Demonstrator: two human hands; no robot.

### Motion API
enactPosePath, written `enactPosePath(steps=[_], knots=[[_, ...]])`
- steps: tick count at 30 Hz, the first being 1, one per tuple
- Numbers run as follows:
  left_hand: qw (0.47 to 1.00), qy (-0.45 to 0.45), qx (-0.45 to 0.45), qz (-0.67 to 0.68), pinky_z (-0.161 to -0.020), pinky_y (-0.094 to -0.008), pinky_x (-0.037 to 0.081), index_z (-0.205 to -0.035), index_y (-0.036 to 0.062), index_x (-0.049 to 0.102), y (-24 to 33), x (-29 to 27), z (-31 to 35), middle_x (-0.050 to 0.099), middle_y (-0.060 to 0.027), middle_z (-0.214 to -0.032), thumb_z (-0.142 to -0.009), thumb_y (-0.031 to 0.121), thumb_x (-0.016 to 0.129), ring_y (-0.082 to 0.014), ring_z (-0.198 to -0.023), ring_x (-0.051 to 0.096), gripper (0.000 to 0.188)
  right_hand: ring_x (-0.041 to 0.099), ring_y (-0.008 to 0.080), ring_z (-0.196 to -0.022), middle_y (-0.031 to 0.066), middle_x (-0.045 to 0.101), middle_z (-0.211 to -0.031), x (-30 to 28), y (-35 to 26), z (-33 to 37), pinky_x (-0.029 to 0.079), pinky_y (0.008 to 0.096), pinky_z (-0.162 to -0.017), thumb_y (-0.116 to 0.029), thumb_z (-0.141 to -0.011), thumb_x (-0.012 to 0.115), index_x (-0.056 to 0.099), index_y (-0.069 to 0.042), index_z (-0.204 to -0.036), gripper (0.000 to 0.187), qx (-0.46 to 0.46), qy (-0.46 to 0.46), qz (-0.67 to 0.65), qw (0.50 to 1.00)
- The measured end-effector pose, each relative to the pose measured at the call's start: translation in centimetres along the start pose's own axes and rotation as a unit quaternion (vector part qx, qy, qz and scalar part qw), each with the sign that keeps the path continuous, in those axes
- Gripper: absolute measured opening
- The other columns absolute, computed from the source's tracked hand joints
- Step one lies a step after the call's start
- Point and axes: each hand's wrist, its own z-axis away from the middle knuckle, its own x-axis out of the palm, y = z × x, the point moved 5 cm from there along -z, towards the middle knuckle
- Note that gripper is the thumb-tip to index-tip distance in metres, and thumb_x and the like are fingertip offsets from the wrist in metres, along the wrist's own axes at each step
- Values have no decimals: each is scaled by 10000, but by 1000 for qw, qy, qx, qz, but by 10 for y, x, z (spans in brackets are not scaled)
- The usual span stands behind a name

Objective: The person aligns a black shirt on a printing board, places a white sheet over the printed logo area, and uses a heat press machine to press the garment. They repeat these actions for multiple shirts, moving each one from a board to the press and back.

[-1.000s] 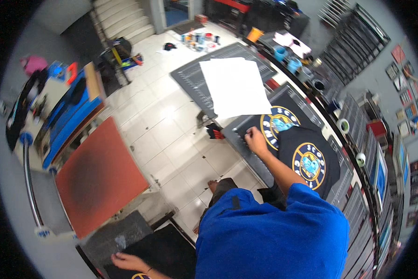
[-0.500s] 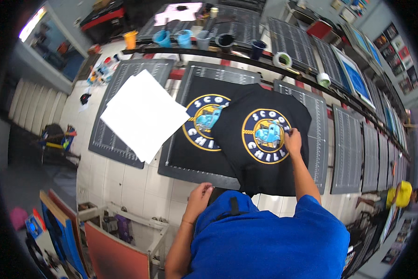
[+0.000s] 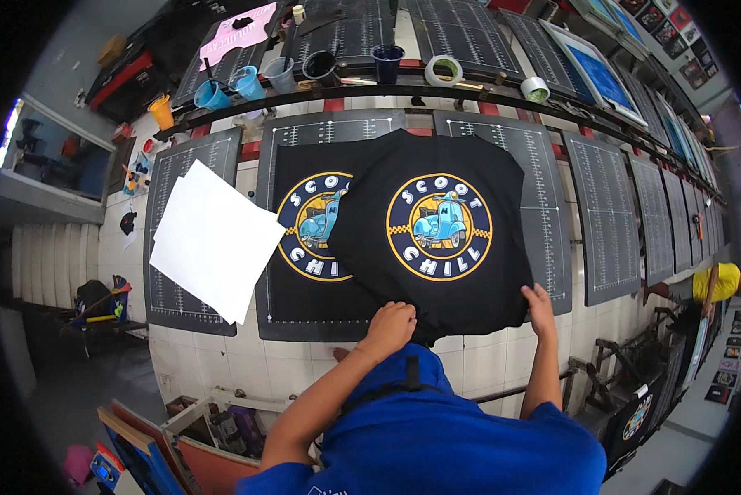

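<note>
Two black T-shirt pieces bear the same round print of a light-blue scooter ringed in yellow. The upper black shirt piece (image 3: 461, 301) overlaps the right part of the lower black shirt piece (image 3: 309, 157). My left hand (image 3: 392, 328) has its fingers closed at the upper piece's near left edge, bunching the cloth. At its near right corner, my right hand (image 3: 540, 312) pinches the edge between thumb and fingers. Under the cloth are two dark grey printing boards with white grid marks, the left board (image 3: 329, 328) and the right board (image 3: 554, 214).
White paper sheets (image 3: 214, 243) lie on another board (image 3: 185, 318) to the left. Cups of ink, including a dark blue cup (image 3: 387, 64), and tape rolls (image 3: 443, 71) line the rail behind. Further right are more boards (image 3: 601, 214) and a person in yellow (image 3: 717, 285).
My right hand has moved from the print down to the near right corner. My left hand has come up onto the near left edge. The view has shifted and turned.
</note>
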Motion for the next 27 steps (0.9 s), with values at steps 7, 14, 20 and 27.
enactPosePath(steps=[7,14,20,27], knots=[[910,294,-138,259,-741,-281,470,-850,-6,664,4,-178,142,623,-27,-803,-869,107,675,-116,-734,580,115,568,291,-1190,164,571,-1317,54,-153,37,441,441,-1040,-272,-953,561,508,-8,-1331,464,-231,-134,-309,913],[580,726,135,345,-917,-402,491,-859,140,448,77,-270,354,582,-82,-1004,-865,311,733,-232,-989,596,332,568,299,-1164,198,573,-1272,203,-325,104,403,431,-1056,-369,-844,674,437,47,-1372,713,-469,-417,-344,699],[483,855,188,15,-971,-423,466,-1056,115,463,172,-196,540,562,-102,-1133,-994,230,509,-242,-1118,566,138,577,252,-1130,170,596,-1240,422,-373,187,409,376,-1022,-344,-848,667,456,49,-1365,684,-455,-537,-280,653],[188,819,-276,-467,-1031,-387,421,-1318,-26,496,338,-23,660,541,-152,-1290,-979,226,486,-255,-1165,544,423,588,198,-1092,137,623,-1202,688,-329,457,416,311,-982,-315,-852,660,478,52,-1358,650,-368,-769,-87,516]])
